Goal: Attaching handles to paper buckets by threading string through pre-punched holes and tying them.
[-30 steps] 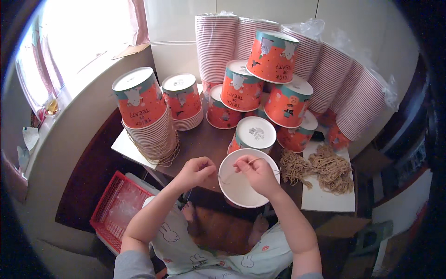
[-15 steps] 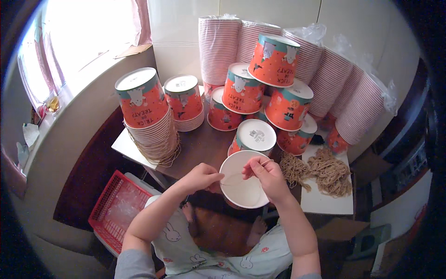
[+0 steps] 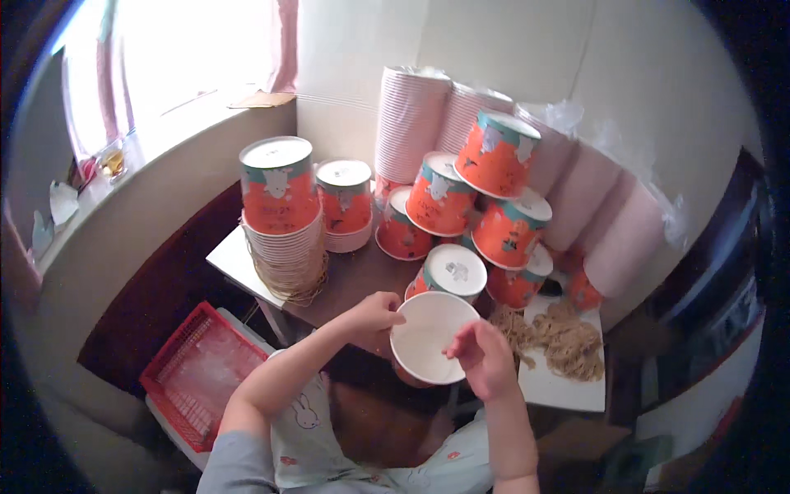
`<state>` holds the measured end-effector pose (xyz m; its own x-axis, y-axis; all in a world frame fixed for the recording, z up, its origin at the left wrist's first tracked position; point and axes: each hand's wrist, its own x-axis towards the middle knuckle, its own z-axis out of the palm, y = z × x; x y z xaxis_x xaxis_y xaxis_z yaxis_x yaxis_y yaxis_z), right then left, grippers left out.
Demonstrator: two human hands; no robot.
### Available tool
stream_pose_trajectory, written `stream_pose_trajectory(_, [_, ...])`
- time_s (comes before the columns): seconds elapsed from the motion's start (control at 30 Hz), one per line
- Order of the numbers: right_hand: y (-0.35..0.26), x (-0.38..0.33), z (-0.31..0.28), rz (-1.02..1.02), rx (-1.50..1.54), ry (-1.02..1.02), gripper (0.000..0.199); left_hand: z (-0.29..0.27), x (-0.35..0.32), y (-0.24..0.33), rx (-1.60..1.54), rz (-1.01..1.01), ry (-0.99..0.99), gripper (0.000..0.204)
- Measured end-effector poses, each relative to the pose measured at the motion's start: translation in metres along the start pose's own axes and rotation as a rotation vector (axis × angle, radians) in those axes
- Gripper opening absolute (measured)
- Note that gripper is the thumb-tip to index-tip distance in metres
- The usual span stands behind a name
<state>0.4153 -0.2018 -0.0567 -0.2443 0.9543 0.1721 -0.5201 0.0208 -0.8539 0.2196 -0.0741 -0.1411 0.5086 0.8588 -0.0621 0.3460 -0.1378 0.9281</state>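
A white-lined paper bucket (image 3: 434,333) with an orange outside is tilted toward me above my lap. My left hand (image 3: 377,317) grips its left rim, thumb and fingers pinched at the edge. By the right rim is my right hand (image 3: 487,362), its fingers curled together over the opening; motion blur hides what they may hold. Just behind the held bucket, an upside-down orange and teal bucket (image 3: 453,272) stands on the brown table. Tangled twine cords (image 3: 568,342) lie to the right of my right hand.
Upside-down buckets (image 3: 444,198) are piled behind. Tall pinkish-white bucket stacks (image 3: 411,123) in clear plastic line the wall. At left stands a nested stack (image 3: 280,198) with cords hanging round it. A red basket (image 3: 169,350) holding clear plastic sits low left.
My view has shifted, so the table things appear lower. My right hand has come down from over the bucket's opening to its right rim. My left hand keeps its hold.
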Motion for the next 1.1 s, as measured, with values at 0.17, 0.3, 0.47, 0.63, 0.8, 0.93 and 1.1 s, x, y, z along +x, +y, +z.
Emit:
stream_pose_trajectory(0.17, [-0.007,-0.036,0.02,-0.205,0.0,-0.049,0.031,-0.025,-0.041,0.047,0.193,0.226,0.194,0.016])
stream_pose_trajectory(0.3, [0.006,-0.018,0.052,-0.233,0.103,-0.26,0.025,-0.083,-0.098,0.089,0.366,0.504,0.69,0.009])
stream_pose_trajectory(0.47, [0.038,0.067,0.084,-0.069,0.351,-0.26,0.01,-0.168,-0.122,0.122,1.115,0.944,1.406,0.016])
stream_pose_trajectory(0.63, [0.069,0.174,0.121,-0.038,0.338,-0.098,0.011,-0.242,-0.101,0.114,1.442,0.969,1.54,0.016])
stream_pose_trajectory(0.8, [0.109,0.221,0.114,0.113,0.45,0.076,0.009,-0.272,-0.056,0.067,1.477,0.846,1.464,0.013])
stream_pose_trajectory(0.93, [0.132,0.23,0.104,0.178,0.45,0.11,0.008,-0.269,-0.05,0.051,1.473,0.837,1.357,0.011])
stream_pose_trajectory(1.1, [0.151,0.226,0.092,0.213,0.395,0.062,0.01,-0.266,-0.06,0.016,1.423,0.576,1.247,0.011])
